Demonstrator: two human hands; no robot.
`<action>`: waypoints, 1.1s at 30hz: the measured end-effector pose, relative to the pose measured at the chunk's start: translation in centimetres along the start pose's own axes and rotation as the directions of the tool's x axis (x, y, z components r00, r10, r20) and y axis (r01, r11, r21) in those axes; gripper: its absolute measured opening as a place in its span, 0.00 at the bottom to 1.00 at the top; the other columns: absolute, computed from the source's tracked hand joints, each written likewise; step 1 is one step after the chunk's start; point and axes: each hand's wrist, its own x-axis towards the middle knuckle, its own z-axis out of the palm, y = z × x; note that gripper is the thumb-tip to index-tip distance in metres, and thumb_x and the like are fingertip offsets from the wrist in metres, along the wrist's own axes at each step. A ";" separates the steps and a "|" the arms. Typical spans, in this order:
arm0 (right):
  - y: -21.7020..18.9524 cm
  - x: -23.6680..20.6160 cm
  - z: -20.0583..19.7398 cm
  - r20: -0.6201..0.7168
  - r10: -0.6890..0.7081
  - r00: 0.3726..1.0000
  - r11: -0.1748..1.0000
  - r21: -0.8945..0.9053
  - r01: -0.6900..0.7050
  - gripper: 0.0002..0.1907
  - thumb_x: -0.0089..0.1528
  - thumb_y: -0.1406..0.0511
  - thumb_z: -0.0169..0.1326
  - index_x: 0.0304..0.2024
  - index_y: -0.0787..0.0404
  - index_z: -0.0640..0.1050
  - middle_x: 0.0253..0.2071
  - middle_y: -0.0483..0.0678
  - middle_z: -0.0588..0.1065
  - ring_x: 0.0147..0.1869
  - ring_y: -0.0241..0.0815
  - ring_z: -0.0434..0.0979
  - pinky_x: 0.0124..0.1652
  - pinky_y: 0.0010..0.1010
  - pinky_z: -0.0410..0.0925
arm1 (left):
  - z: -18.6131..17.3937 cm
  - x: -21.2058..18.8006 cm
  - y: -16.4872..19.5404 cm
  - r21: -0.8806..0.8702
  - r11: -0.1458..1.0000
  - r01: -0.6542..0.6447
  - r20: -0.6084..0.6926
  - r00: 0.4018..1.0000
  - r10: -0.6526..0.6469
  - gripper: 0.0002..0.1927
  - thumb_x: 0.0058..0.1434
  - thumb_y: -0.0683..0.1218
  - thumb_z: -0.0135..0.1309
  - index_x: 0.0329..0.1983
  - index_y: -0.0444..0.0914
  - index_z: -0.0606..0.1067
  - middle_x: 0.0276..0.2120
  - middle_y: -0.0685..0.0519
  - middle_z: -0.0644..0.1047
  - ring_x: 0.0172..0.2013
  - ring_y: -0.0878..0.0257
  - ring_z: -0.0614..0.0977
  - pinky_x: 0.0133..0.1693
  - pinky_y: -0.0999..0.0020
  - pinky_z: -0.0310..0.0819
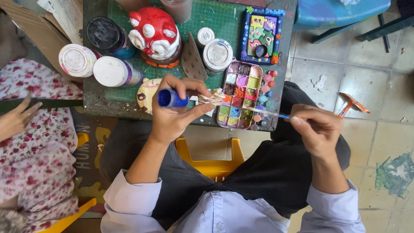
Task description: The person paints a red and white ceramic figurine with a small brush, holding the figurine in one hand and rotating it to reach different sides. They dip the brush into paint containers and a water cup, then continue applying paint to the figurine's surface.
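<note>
My left hand (174, 113) is closed around a small blue-capped paint bottle (171, 98) and pinches a small pale craft piece (212, 98) between thumb and fingers. My right hand (317, 128) grips a thin paintbrush (269, 113) whose tip points left toward the pale piece. Both hands hover over the near edge of a small dark table (92, 101), in front of a paint palette (240, 95) with several coloured wells.
A red and white figurine (155, 34), several paint jars (113, 71) and a colourful puzzle tray (261, 34) stand on a green cutting mat (220, 17). Another person in a floral dress (39, 146) sits at left, hand (15, 121) raised. A yellow stool (211, 166) is between my knees.
</note>
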 end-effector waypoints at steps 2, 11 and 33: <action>0.2 0.0 0.4 0.033 -0.005 0.999 0.998 -0.066 0.008 0.03 0.64 0.76 0.59 0.36 0.73 0.77 0.30 0.51 0.76 0.31 0.36 0.70 0.33 0.25 0.63 | 0.3 -0.2 -0.1 -0.038 0.998 0.046 0.032 0.998 -0.045 0.26 0.61 0.29 0.64 0.44 0.40 0.59 0.50 0.40 0.77 0.52 0.58 0.80 0.58 0.63 0.78; -0.6 0.8 1.6 0.063 0.014 0.998 0.984 -0.176 -0.002 0.03 0.63 0.76 0.59 0.36 0.74 0.79 0.31 0.50 0.76 0.29 0.35 0.68 0.31 0.24 0.61 | 0.6 -0.2 0.0 -0.011 0.999 0.039 0.074 0.997 -0.038 0.27 0.60 0.30 0.65 0.44 0.40 0.59 0.51 0.39 0.77 0.57 0.57 0.80 0.61 0.61 0.80; -0.1 0.6 1.3 0.044 0.030 0.999 0.988 -0.155 -0.023 0.03 0.64 0.76 0.59 0.36 0.74 0.79 0.32 0.50 0.76 0.33 0.35 0.70 0.34 0.24 0.62 | 0.7 0.0 -0.3 -0.117 0.985 0.127 0.036 0.992 -0.124 0.28 0.58 0.28 0.65 0.47 0.40 0.60 0.54 0.39 0.75 0.59 0.57 0.79 0.58 0.60 0.81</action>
